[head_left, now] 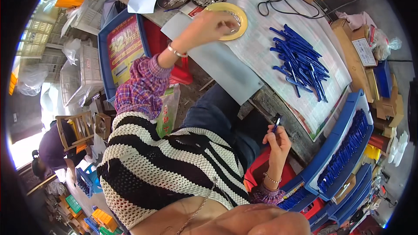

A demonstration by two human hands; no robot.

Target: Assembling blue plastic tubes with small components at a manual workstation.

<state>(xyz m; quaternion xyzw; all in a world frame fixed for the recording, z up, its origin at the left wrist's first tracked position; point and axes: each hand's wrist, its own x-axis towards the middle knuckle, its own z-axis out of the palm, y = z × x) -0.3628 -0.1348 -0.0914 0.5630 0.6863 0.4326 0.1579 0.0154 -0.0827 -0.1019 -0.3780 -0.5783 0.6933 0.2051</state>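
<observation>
Our left hand (213, 24) dips pinched fingers into the yellow dish (230, 19); our right hand (275, 141) clamps one blue pen (276, 124) (below the bench). Right of the dish a pen pile (300, 63) waits; some fill the tray (344, 152).

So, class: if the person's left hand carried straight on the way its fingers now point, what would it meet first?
The left hand already has its fingers in the yellow dish. Carried further, it would probably meet the dish's far rim first, then the paper-covered table. Depth is hard to judge here.

Striped knit vest, plaid sleeves, bracelets
</observation>
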